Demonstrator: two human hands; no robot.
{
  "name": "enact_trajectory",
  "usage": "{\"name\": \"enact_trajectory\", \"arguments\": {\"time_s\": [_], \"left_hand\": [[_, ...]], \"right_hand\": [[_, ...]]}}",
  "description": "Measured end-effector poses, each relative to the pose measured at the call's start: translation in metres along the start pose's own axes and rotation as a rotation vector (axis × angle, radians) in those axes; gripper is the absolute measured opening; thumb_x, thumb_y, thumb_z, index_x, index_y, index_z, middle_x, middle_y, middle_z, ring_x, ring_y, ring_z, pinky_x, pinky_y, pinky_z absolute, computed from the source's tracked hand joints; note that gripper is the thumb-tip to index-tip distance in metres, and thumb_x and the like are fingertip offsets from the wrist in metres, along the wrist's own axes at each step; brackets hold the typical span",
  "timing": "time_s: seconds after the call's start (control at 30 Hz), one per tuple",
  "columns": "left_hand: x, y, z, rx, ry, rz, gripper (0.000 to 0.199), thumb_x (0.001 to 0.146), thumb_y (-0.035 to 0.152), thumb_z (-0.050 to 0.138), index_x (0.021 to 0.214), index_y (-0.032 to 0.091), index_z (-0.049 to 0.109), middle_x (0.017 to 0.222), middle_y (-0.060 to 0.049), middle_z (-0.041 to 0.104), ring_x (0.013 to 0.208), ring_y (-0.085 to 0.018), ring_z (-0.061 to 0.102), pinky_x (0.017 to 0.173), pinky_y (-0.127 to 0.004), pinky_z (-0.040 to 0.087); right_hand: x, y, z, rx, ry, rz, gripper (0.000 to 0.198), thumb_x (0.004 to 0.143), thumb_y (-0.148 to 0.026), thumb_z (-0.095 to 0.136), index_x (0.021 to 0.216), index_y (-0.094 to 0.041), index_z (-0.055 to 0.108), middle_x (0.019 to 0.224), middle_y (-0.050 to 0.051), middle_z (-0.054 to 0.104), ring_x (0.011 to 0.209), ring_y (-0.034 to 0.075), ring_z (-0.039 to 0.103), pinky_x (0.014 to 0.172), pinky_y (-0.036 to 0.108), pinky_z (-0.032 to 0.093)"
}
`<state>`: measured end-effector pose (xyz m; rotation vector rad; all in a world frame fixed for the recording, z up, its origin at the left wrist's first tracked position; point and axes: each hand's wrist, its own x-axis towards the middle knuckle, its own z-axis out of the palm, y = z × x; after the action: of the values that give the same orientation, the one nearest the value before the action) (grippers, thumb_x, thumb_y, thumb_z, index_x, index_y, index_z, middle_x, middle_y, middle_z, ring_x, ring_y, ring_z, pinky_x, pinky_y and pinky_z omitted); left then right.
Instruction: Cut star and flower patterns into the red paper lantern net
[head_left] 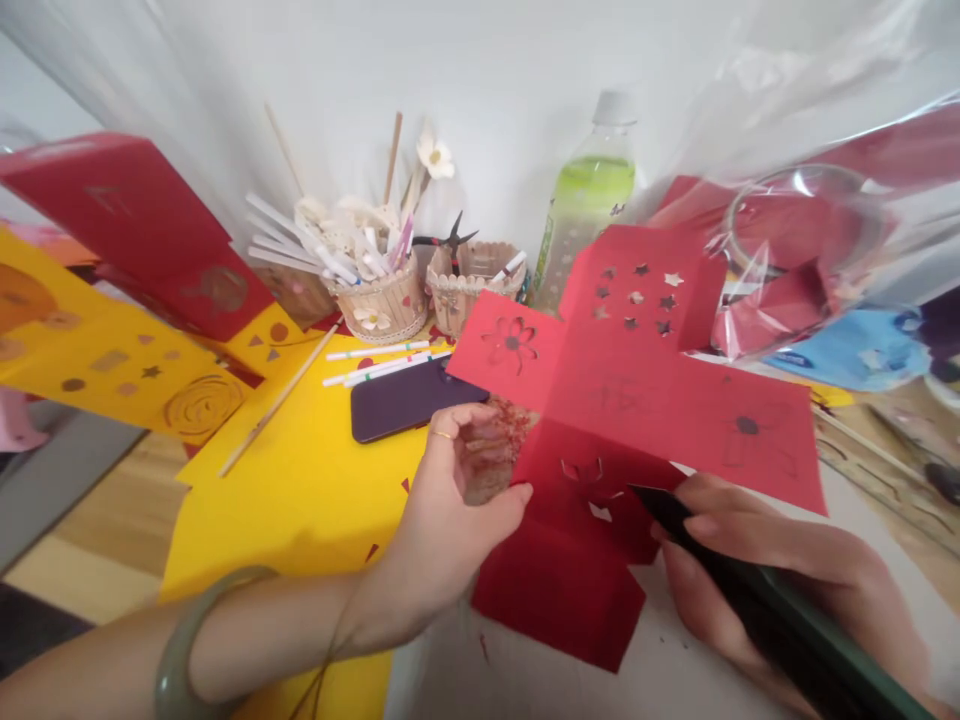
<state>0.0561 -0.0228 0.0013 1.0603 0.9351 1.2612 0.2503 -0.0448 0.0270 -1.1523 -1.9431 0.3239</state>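
A red card cut-out (615, 380) with several flaps is raised at an angle over the work surface. Star holes and a flower pattern are cut through it, and pencil marks show on other panels. My left hand (450, 510) grips the card's left edge, thumb at the front fold and fingers curled partly out of sight. In my right hand (795, 570) is a craft knife (757, 600) with a dark green body and a black blade. Its tip lies at the lower panel, beside a partly cut pattern with small openings.
Yellow card (300, 500) lies at left under a dark phone (405, 400), white pens and a wooden stick (277, 400). Behind stand a pen basket (379, 300), a basket with pliers (469, 295) and a bottle (589, 200). Cut boxes (165, 230) stand left; plastic wrap lies right.
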Motion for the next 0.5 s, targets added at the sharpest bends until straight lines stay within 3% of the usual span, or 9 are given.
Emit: {"name": "enact_trajectory", "arguments": {"time_s": [0.1, 0.2, 0.4, 0.5], "left_hand": [[0.000, 0.008, 0.001, -0.205, -0.171, -0.246, 0.043, 0.069, 0.011, 0.071, 0.106, 0.019, 0.050, 0.110, -0.004, 0.060, 0.101, -0.017, 0.058, 0.087, -0.029, 0.047], [-0.003, 0.016, 0.003, -0.221, -0.301, -0.421, 0.039, 0.069, 0.014, 0.072, 0.105, 0.014, 0.057, 0.101, -0.006, 0.066, 0.089, -0.017, 0.062, 0.078, -0.027, 0.049], [-0.007, 0.017, 0.003, -0.097, -0.281, -0.451, 0.026, 0.069, 0.017, 0.070, 0.095, 0.014, 0.065, 0.092, -0.003, 0.068, 0.080, -0.015, 0.061, 0.074, -0.025, 0.047], [-0.006, 0.016, 0.003, -0.089, -0.283, -0.461, 0.028, 0.068, 0.018, 0.071, 0.095, 0.013, 0.066, 0.094, -0.005, 0.068, 0.081, -0.017, 0.062, 0.075, -0.028, 0.047]], "right_hand": [[-0.003, 0.004, -0.003, 0.007, -0.107, -0.097, 0.019, 0.079, -0.007, 0.056, 0.070, -0.023, 0.054, 0.064, 0.002, 0.061, 0.051, 0.011, 0.059, 0.039, 0.019, 0.045], [-0.006, 0.006, 0.000, -0.014, -0.088, -0.084, 0.022, 0.079, -0.008, 0.056, 0.067, -0.025, 0.049, 0.061, -0.001, 0.054, 0.045, 0.011, 0.053, 0.036, 0.021, 0.041], [-0.001, -0.003, 0.009, 0.031, 0.045, -0.130, 0.028, 0.076, -0.003, 0.052, 0.083, -0.029, 0.047, 0.063, -0.003, 0.057, 0.048, 0.013, 0.057, 0.041, 0.025, 0.046], [0.000, -0.004, 0.011, 0.013, 0.052, -0.119, 0.026, 0.076, -0.003, 0.052, 0.078, -0.028, 0.046, 0.061, -0.004, 0.055, 0.044, 0.012, 0.055, 0.038, 0.025, 0.044]]}}
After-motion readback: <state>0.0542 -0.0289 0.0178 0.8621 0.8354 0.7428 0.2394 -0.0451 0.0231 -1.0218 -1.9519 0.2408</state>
